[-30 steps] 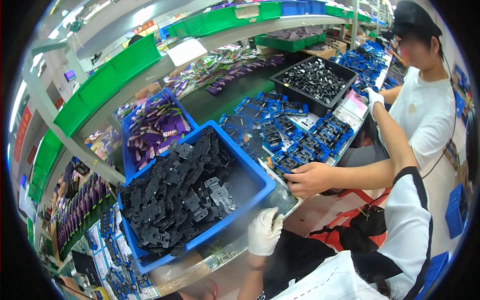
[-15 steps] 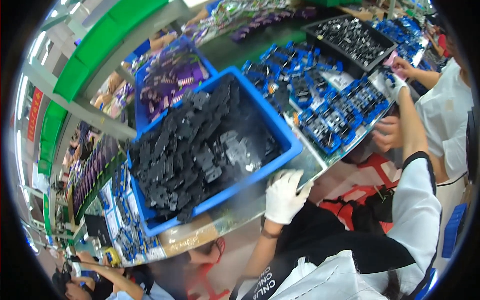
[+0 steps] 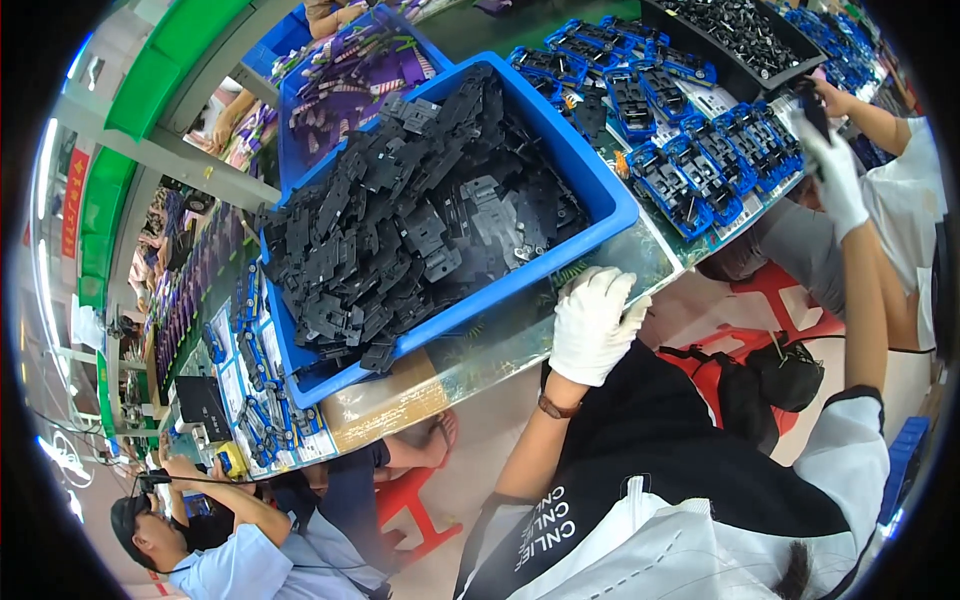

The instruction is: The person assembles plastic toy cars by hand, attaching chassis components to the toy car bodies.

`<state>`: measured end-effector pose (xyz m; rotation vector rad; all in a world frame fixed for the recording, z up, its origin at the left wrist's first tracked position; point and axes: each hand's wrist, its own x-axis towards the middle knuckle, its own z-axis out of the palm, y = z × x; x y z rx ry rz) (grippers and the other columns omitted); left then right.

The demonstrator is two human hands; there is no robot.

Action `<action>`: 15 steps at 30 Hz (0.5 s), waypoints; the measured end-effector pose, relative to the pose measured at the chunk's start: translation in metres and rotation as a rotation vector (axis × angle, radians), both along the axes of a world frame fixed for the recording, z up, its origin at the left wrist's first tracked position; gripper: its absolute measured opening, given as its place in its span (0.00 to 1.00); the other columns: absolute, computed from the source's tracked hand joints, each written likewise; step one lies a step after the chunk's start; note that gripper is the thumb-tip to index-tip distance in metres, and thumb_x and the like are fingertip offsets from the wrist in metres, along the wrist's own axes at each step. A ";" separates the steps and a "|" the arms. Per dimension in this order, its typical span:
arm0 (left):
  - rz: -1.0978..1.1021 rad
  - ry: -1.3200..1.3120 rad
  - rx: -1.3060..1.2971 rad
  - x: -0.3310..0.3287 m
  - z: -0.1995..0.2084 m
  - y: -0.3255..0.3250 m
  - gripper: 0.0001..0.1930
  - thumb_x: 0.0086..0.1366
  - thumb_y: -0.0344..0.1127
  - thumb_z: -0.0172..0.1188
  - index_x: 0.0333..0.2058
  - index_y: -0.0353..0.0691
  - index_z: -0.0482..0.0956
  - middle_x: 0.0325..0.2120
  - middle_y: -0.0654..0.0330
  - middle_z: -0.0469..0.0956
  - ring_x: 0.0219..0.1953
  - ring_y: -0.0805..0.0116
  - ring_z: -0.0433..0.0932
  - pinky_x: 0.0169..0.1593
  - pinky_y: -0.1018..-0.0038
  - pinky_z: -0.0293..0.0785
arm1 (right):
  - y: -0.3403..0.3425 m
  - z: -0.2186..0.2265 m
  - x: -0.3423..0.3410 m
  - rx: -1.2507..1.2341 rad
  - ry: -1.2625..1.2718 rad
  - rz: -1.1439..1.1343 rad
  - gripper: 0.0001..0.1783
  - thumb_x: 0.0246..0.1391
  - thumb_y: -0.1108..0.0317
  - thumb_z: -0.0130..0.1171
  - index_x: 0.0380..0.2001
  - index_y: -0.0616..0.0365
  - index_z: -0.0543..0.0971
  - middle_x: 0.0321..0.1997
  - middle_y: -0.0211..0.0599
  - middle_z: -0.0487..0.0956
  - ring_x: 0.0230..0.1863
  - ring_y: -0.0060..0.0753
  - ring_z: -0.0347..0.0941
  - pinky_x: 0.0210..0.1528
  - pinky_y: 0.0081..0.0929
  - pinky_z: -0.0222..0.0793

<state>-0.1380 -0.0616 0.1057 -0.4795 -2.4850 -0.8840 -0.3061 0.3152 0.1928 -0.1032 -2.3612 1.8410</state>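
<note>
My left hand [image 3: 594, 326], in a white glove, rests at the table edge beside the blue bin [image 3: 480, 307]. Its thumb stands apart from the fingers and nothing shows in its grasp. That bin is heaped with black plastic plates [image 3: 375, 235]. Farther right, my gloved right hand [image 3: 838, 178] is raised past the table edge, with its fingers closed on a dark plastic piece [image 3: 813, 108]. Motion blurs this hand, so the piece's exact kind is unclear. Rows of blue-and-black toy car bases [image 3: 700, 170] lie on the table to its left.
A black tray [image 3: 690, 45] of small dark parts stands at the far right. Behind the bin is another blue bin [image 3: 283, 150] with purple pieces. A co-worker's hand [image 3: 830, 97] is close to my right hand. Red stools [image 3: 795, 300] stand below the table.
The head view has shifted, so the bin and table sit higher in the picture. My right hand has lifted from beside the car bases with a dark piece; my left hand stays at the table edge.
</note>
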 end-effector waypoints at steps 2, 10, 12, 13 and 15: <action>-0.011 0.006 0.013 -0.001 -0.003 0.002 0.15 0.53 0.40 0.63 0.37 0.40 0.74 0.34 0.56 0.75 0.40 0.55 0.74 0.43 0.60 0.71 | -0.091 0.011 0.053 0.200 0.222 0.053 0.09 0.48 0.68 0.63 0.31 0.60 0.75 0.29 0.30 0.76 0.28 0.26 0.72 0.35 0.22 0.68; -0.004 0.140 0.065 0.003 0.001 0.008 0.12 0.50 0.35 0.66 0.33 0.39 0.76 0.31 0.55 0.76 0.35 0.54 0.76 0.39 0.62 0.73 | -0.146 -0.042 0.109 0.854 0.568 0.222 0.17 0.37 0.74 0.63 0.34 0.56 0.73 0.32 0.39 0.73 0.34 0.47 0.73 0.35 0.37 0.69; -0.022 0.178 0.068 0.008 0.008 0.010 0.12 0.50 0.35 0.67 0.32 0.39 0.76 0.31 0.55 0.76 0.35 0.54 0.76 0.39 0.62 0.73 | -0.143 -0.051 0.109 0.782 0.662 0.249 0.18 0.37 0.73 0.62 0.36 0.55 0.73 0.33 0.40 0.73 0.34 0.47 0.73 0.34 0.36 0.70; -0.021 0.155 0.076 0.008 0.007 0.010 0.11 0.50 0.34 0.66 0.32 0.39 0.76 0.32 0.54 0.76 0.36 0.53 0.75 0.39 0.63 0.73 | -0.141 -0.059 0.106 0.817 0.688 0.254 0.15 0.40 0.73 0.60 0.36 0.55 0.73 0.34 0.40 0.73 0.33 0.47 0.73 0.34 0.36 0.70; -0.045 0.075 0.198 0.015 0.006 0.012 0.09 0.53 0.33 0.65 0.32 0.39 0.77 0.32 0.54 0.76 0.36 0.55 0.75 0.41 0.65 0.72 | -0.142 -0.071 0.104 0.763 0.651 0.282 0.15 0.38 0.78 0.59 0.33 0.57 0.72 0.31 0.43 0.72 0.34 0.49 0.72 0.36 0.35 0.69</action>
